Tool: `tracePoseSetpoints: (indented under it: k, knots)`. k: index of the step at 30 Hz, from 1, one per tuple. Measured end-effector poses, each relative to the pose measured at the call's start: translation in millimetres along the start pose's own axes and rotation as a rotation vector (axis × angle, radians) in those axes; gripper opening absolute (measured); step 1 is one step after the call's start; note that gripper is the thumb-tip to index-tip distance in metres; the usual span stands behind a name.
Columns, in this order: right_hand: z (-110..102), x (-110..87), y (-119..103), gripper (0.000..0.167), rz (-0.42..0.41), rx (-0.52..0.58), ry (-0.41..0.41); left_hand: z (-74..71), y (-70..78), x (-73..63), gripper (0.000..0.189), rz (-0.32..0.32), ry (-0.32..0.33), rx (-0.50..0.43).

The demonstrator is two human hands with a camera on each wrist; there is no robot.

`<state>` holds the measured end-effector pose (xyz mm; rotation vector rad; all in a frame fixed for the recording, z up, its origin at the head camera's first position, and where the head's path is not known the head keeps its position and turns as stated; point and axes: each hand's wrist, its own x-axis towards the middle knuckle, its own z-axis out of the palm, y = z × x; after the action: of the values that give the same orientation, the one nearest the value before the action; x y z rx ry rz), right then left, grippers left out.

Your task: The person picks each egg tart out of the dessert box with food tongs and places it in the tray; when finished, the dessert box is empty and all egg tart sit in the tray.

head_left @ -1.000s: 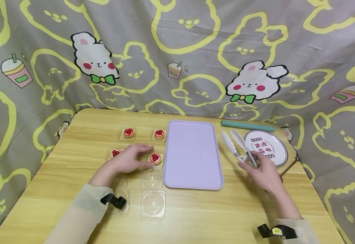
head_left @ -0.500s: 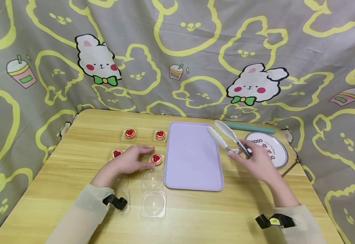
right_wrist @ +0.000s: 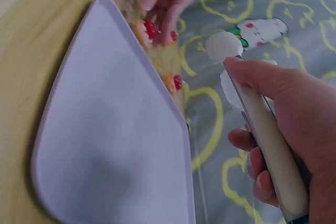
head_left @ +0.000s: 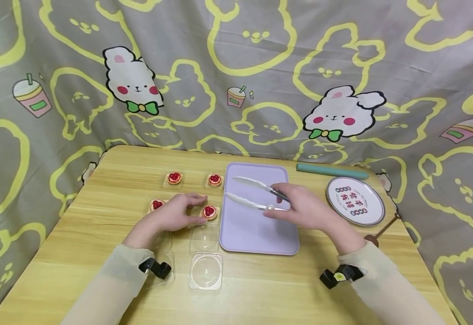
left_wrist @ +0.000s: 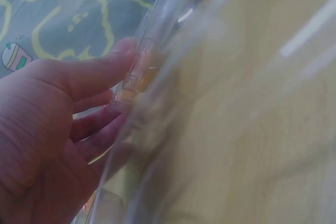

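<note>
Lilac in colour, the rectangular tray (head_left: 257, 239) lies flat near the middle of the wooden bench (head_left: 269, 291), its far edge close to the bench's back edge. We record the right hand (head_left: 301, 205) gripping pale-tipped tongs (head_left: 242, 199), fingers and thumb curled about the handles; the two arms stand apart with nothing between them, above the tray. We find the left hand (head_left: 175, 214) beside the tray's left edge, thumb and fingers slightly spread and holding the sides of a clear plastic container (head_left: 217, 216); a red-topped tart (head_left: 209, 212) sits in it. We count three further tarts (head_left: 174, 178) toward the bench's back left corner, one partly hidden behind the left hand. We note a round white plate with printed characters (head_left: 354, 200) near the bench's right edge, and a teal rod (head_left: 331, 171) along the back edge, toward the right corner.
</note>
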<state>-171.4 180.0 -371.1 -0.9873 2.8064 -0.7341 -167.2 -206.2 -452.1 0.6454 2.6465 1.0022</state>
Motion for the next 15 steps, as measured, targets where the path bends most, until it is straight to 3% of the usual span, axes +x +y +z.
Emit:
tracePoseSetpoints:
  k: [9,15]
  knots:
    - [12,47.8,-19,0.064,-0.102,-0.144,-0.215,0.7,0.2,1.7,0.079,0.011,0.008,-0.011]
    - [16,70.3,-36,0.063,-0.098,-0.238,-0.337,1.1,-0.6,1.4,0.079,0.001,0.022,-0.035]
